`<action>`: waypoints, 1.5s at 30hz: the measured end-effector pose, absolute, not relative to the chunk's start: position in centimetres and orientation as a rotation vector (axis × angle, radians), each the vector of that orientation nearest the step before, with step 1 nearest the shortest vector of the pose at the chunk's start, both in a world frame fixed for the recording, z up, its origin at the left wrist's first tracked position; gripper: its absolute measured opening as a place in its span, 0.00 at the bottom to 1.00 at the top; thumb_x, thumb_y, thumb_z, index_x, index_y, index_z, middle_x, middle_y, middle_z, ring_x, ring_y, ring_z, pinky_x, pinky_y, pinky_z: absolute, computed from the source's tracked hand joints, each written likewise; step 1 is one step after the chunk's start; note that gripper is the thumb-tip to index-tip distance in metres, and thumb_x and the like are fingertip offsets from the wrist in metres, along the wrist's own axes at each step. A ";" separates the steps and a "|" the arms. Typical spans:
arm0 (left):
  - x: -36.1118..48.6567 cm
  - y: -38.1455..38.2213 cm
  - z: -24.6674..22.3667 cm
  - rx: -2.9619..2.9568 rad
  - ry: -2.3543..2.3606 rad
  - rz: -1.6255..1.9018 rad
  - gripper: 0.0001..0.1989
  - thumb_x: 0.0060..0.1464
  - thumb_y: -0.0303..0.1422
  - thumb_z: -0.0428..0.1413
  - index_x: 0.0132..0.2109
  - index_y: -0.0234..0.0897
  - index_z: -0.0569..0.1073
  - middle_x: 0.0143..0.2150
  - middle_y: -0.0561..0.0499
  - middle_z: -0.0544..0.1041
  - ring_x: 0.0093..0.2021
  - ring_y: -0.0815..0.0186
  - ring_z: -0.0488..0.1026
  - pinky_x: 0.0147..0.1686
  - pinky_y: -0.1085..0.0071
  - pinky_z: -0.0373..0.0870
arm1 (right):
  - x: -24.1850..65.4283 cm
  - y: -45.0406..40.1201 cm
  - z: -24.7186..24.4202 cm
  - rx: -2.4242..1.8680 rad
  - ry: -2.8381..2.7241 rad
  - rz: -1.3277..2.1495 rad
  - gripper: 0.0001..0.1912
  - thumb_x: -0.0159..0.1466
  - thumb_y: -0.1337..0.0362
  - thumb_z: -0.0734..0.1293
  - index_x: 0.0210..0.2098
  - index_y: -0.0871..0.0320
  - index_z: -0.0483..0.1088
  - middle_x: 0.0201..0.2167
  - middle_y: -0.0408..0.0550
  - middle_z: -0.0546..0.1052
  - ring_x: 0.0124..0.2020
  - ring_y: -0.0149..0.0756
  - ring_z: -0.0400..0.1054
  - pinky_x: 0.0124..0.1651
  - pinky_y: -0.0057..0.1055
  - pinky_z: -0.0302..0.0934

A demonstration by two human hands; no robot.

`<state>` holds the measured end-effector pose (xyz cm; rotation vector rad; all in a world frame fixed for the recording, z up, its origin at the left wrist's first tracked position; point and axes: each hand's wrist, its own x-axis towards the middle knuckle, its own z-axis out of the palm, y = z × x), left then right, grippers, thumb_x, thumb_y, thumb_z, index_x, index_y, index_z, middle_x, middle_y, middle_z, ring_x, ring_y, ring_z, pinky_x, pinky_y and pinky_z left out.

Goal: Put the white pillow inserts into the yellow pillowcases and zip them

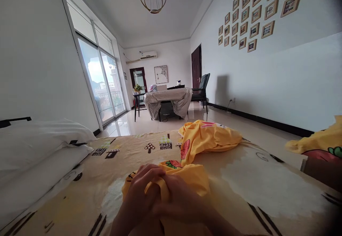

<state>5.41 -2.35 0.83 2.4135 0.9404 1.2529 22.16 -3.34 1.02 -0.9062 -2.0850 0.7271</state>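
Two white pillows point(45, 140), one above the other, lie at our far left on the patterned bedspread point(133, 141). Next comes our left hand point(141, 189), fingers bent and closed over the near end of the yellow cloth point(213, 140). Just beside it our right hand point(181, 195) is curled as well, with a strip of the cloth caught between the two; its fingertips are partly hidden, so we cannot tell how firmly they pinch.

The bedspread under our hands is soft and similar in tone, so we could nip a fold of it along with the cloth and ruck it up. Beyond our hands, slightly to the right, the rest of the cloth lies bunched by the bed's far edge. A hard tug could tighten its folds into a twist, and a push away from us could tip the bunch over onto the floor point(128, 127).

At the right edge sits more yellow fabric point(320, 140) with a red print, apart from our hands; what supports it is too dark to make out.
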 end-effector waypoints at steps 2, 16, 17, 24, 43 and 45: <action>5.6 -2.1 0.7 2.412 0.993 1.288 0.14 0.52 0.23 0.49 0.42 0.42 0.74 0.40 0.51 0.76 0.43 0.66 0.71 0.45 0.71 0.66 | 21.9 -3.7 1.1 -0.960 -2.086 0.691 0.17 0.53 0.55 0.70 0.39 0.57 0.69 0.34 0.46 0.74 0.34 0.36 0.67 0.36 0.28 0.58; 4.5 -0.6 0.4 2.574 1.354 1.567 0.17 0.54 0.32 0.52 0.19 0.37 0.65 0.16 0.56 0.64 0.21 0.71 0.59 0.28 0.74 0.59 | 23.8 -0.1 0.0 -1.563 -2.005 0.025 0.11 0.56 0.74 0.57 0.31 0.59 0.69 0.32 0.51 0.76 0.35 0.38 0.68 0.38 0.31 0.51; 4.3 -0.6 0.5 2.562 1.376 1.609 0.17 0.55 0.33 0.52 0.19 0.37 0.64 0.16 0.56 0.64 0.21 0.71 0.59 0.29 0.73 0.59 | 24.3 0.4 0.0 -1.634 -1.987 -0.028 0.11 0.56 0.75 0.57 0.31 0.60 0.70 0.32 0.53 0.77 0.35 0.39 0.68 0.39 0.32 0.50; 2.9 -0.2 0.5 2.505 1.496 1.709 0.19 0.55 0.36 0.54 0.18 0.38 0.64 0.16 0.57 0.64 0.21 0.71 0.59 0.32 0.72 0.58 | 27.8 2.1 0.7 -1.826 -1.868 -0.098 0.11 0.55 0.73 0.59 0.31 0.58 0.72 0.31 0.51 0.78 0.33 0.39 0.71 0.33 0.31 0.47; -0.3 1.2 0.4 1.503 1.999 2.048 0.15 0.54 0.43 0.49 0.25 0.39 0.63 0.18 0.58 0.55 0.21 0.70 0.56 0.22 0.76 0.54 | 33.0 3.1 0.6 -1.308 -1.041 -0.394 0.18 0.53 0.68 0.55 0.37 0.60 0.73 0.38 0.54 0.78 0.41 0.43 0.71 0.48 0.37 0.57; -0.9 1.3 0.5 1.457 2.079 1.966 0.17 0.54 0.45 0.49 0.24 0.38 0.63 0.18 0.58 0.56 0.22 0.70 0.57 0.23 0.75 0.54 | 32.5 2.9 0.8 -1.255 -1.025 -0.206 0.19 0.50 0.69 0.56 0.37 0.59 0.72 0.37 0.52 0.78 0.41 0.42 0.71 0.45 0.35 0.59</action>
